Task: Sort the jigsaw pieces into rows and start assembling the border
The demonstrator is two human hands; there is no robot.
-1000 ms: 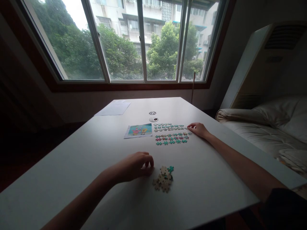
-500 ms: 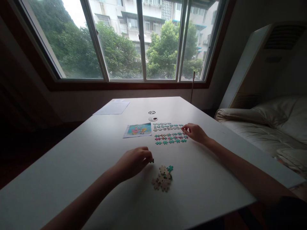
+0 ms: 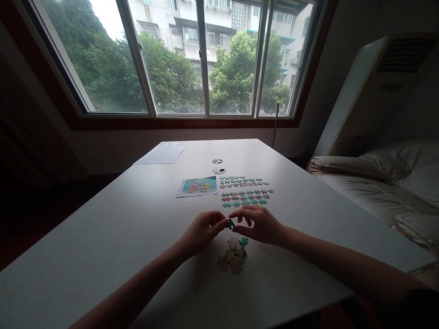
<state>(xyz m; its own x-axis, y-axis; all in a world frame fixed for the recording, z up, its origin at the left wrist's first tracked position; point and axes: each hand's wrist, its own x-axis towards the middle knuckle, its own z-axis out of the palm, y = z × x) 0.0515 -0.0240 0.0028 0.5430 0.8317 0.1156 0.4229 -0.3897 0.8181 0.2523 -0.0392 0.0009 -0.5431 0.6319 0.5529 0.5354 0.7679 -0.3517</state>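
Left hand [image 3: 205, 230]: thumb and fingertips pinching one small dark-green interlocking jigsaw piece [image 3: 231, 224], held up above the white smooth-topped table [image 3: 164, 292]. Right hand [image 3: 259, 224]: withdrawn since the earlier frame from the flat multicoloured rows of jigsaw pieces [image 3: 244, 198]; now level with the left, thumb and forefinger parted beside the piece, contact unclear. Forearms converge, just beyond the loose beige-and-green jigsaw pile [image 3: 234, 257].

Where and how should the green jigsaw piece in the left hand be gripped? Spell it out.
Grip the green jigsaw piece probably by its right edge, coming from the right: the left hand pinches its left side, leaving that edge exposed.
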